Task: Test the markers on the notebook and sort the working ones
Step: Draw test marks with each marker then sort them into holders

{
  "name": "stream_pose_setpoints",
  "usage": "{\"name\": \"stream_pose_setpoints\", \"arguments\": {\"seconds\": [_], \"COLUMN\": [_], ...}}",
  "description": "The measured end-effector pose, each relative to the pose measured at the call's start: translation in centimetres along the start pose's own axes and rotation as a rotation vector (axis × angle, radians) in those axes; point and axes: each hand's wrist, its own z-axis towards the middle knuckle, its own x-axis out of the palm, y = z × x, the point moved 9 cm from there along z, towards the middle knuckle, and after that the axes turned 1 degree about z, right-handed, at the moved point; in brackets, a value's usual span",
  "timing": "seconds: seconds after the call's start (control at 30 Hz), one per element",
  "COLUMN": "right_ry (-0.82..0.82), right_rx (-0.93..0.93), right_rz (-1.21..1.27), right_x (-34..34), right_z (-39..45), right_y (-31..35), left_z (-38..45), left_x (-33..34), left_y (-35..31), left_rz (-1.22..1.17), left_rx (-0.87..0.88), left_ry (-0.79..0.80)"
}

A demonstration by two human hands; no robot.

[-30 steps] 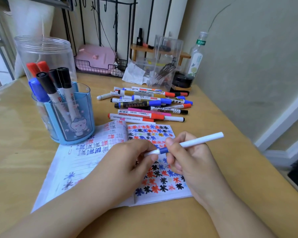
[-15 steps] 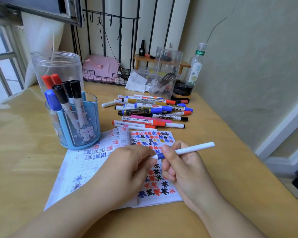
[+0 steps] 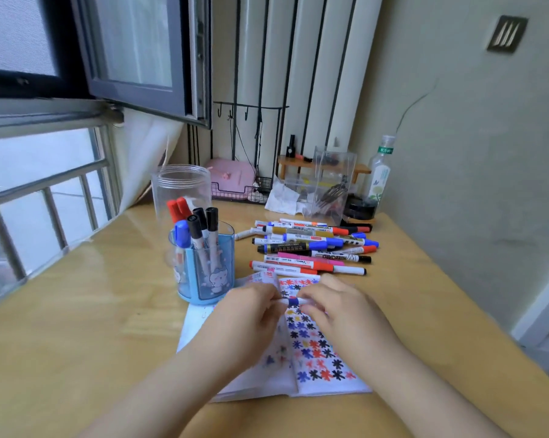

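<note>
Both of my hands hold one white marker with a blue band [image 3: 293, 301] level above the open notebook [image 3: 317, 352]. My left hand [image 3: 251, 314] pinches its left end and my right hand [image 3: 336, 308] grips the barrel, hiding most of it. The notebook page is covered with red, blue and black flower marks. A blue pen cup [image 3: 203, 273] at the notebook's far left corner holds several capped markers, red, blue and black. A loose pile of markers [image 3: 311, 248] lies on the desk just beyond the notebook.
A clear plastic jar [image 3: 181, 188] stands behind the pen cup. At the back of the desk are a clear box with forks [image 3: 333, 181], a plastic bottle [image 3: 379, 175], a pink box [image 3: 232, 175] and crumpled tissue [image 3: 281, 199]. An open window is at the left.
The view has tilted up and my hands have moved farther away over the notebook. The marker now lies level, and my right hand has closed over its barrel, which stuck out to the right before.
</note>
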Motion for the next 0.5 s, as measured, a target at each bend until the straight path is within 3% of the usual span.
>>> {"name": "stream_pose_setpoints", "arguments": {"seconds": [0.07,0.17,0.23,0.5], "right_ry": [0.008,-0.065,-0.111,-0.161], "right_rx": [-0.015,0.014,0.013,0.127], "right_rz": [0.017,0.183,0.263,0.690], "right_x": [-0.1,-1.1,-1.7,-2.8], "right_z": [0.5,1.0,1.1,2.6], "right_y": [0.9,1.7,2.8,4.1], "left_z": [-1.4,-3.7,-4.1,-2.3], "left_x": [-1.7,-4.6,-5.5,-4.0], "left_y": [1.9,6.3,8.9,10.1], "left_rz": [-0.069,-0.187,-0.186,0.069], "left_rx": [-0.094,-0.280,-0.371,-0.324], "left_ry": [-0.121,-0.429,-0.517,-0.257]}}
